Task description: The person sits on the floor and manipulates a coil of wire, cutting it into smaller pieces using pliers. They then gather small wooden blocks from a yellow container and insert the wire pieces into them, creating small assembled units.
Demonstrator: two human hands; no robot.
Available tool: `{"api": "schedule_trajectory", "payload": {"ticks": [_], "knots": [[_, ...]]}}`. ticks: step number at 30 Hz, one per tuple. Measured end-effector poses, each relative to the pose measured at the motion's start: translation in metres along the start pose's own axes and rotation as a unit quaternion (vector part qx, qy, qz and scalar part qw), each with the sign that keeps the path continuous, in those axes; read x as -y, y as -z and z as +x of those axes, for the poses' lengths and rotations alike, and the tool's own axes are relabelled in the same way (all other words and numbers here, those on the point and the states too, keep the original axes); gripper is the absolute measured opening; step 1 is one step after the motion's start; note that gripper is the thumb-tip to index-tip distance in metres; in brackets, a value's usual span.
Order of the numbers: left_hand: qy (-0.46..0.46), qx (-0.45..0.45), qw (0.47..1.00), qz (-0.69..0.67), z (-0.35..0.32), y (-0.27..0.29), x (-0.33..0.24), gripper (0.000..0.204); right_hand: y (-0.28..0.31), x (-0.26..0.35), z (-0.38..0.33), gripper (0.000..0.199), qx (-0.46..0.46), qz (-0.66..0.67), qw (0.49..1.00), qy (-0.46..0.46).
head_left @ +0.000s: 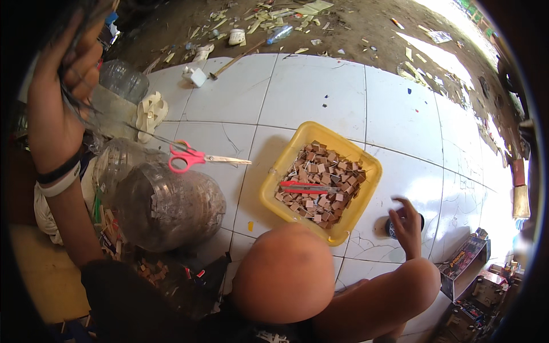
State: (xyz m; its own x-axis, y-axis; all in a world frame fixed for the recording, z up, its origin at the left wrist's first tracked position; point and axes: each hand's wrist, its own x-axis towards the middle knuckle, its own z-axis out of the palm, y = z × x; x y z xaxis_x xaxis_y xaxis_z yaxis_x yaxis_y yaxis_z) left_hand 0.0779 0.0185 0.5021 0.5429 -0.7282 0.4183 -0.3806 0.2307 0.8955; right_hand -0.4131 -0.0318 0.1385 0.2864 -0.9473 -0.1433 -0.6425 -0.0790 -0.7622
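Observation:
My left hand is raised at the upper left, its fingers closed around thin dark strings. The strings run down toward pink-handled scissors; whether they are tied to them I cannot tell. Beside the scissors is a large clear plastic jar, lying on its side. In the middle, a yellow tub holds many small brown square pieces with a red box cutter on top. My right hand, fingers curved and apart, is next to a round black object, partly hidden.
White tiles cover the floor, with dirt and paper scraps beyond. A wooden-handled tool, a white plug-like block and pale sandals lie far left. A printed box stands at the right, my knees in front.

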Motion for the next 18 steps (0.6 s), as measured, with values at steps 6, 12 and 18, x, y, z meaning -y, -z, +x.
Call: {"api": "schedule_trajectory", "payload": {"ticks": [6, 12, 18], "knots": [[0.043, 0.110, 0.992, -0.040, 0.007, 0.007, 0.007, 0.031, -0.098, 0.201, 0.072, 0.075, 0.225, 0.088, 0.927, 0.286], [0.077, 0.222, 0.966, -0.103, 0.004, 0.029, 0.042, 0.023, -0.154, 0.253, 0.051, 0.089, 0.128, 0.076, 0.952, 0.266], [0.105, 0.185, 0.942, -0.259, 0.028, 0.033, 0.070, 0.018, -0.148, 0.264, 0.061, 0.036, 0.212, -0.041, 0.926, 0.311]]}}
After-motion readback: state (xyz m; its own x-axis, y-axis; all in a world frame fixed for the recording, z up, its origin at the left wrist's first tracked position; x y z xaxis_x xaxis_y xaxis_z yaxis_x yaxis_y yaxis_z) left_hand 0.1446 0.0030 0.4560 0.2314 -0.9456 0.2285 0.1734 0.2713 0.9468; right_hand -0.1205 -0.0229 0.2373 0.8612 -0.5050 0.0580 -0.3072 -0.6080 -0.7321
